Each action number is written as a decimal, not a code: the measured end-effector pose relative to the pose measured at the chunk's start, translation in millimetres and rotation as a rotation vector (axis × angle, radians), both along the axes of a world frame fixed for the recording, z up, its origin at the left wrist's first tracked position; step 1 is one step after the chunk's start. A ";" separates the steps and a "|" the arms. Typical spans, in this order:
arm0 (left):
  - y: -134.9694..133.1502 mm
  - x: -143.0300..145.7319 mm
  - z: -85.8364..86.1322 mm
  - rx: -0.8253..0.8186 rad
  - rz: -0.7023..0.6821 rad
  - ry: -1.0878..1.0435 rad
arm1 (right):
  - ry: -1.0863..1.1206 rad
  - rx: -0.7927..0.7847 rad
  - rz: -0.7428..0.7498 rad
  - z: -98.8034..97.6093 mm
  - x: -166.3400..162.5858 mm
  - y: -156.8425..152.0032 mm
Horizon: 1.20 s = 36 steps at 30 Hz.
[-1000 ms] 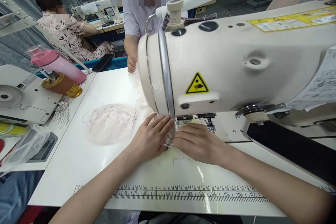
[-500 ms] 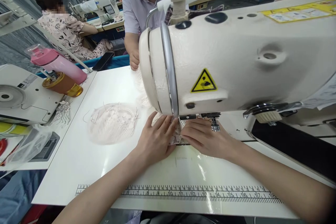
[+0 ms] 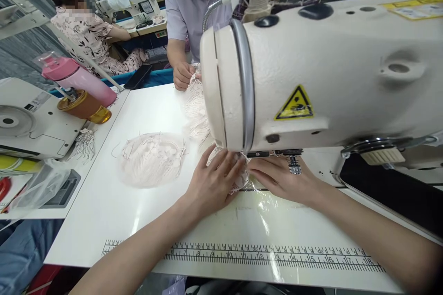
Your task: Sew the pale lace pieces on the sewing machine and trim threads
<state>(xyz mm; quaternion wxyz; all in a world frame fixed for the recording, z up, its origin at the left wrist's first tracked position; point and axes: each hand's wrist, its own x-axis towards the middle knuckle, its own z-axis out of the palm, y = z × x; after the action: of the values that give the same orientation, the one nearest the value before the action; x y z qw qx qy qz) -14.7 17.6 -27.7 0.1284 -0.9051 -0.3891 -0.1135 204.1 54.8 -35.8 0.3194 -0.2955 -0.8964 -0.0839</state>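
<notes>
My left hand (image 3: 212, 182) lies flat, fingers stretched forward, pressing a small piece of pale lace fabric (image 3: 239, 180) on the table under the head of a white sewing machine (image 3: 321, 73). My right hand (image 3: 282, 179) lies flat beside it, fingers pointing left onto the same lace, just in front of the presser foot (image 3: 293, 165). The needle area is partly hidden by the machine head. A strip of lace (image 3: 195, 108) runs from the machine to the far table edge.
A pale lace cup piece (image 3: 150, 159) lies left of my hands. A ruler strip (image 3: 242, 254) runs along the near table edge. A pink bottle (image 3: 78, 80) and amber jar (image 3: 81, 107) stand at left. Another person's hand (image 3: 182, 76) holds lace at the far edge.
The view has shifted left. Both my hands have stayed flat on the lace, sliding slightly toward the machine. The person opposite now grips the lace strip.
</notes>
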 end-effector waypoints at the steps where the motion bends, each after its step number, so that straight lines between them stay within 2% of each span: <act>1: 0.3 -0.1 0.0 0.026 -0.046 -0.020 | -0.005 0.002 -0.005 -0.2 0.2 -0.3; 4: 1.4 -1.3 -0.7 0.082 -0.151 -0.075 | -0.034 -0.030 0.021 -1.4 -0.4 -1.2; 8: 3.4 -5.1 -1.8 0.061 -0.146 -0.111 | -0.021 -0.207 0.173 -4.3 -3.7 -1.7; 11: 4.9 -7.6 -2.2 0.016 -0.117 -0.122 | 0.022 -0.288 0.217 -7.3 -6.2 -2.0; 17: 6.7 -7.7 -4.2 -0.002 -0.051 -0.133 | 0.037 -0.321 0.201 -11.7 -8.8 -1.6; 28: 6.9 -6.0 -8.7 0.014 0.032 -0.135 | 0.104 -0.482 0.156 -9.6 -10.2 1.2; 36: 6.3 -6.8 -12.5 0.017 0.050 -0.094 | 0.120 -0.449 0.080 -21.1 -6.4 1.5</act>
<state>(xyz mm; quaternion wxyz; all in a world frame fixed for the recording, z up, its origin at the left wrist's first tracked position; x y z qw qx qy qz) -21.5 23.8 -40.3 0.1203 -0.8877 -0.4162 -0.1557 197.7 56.3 -56.9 0.3015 -0.3279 -0.8830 0.1480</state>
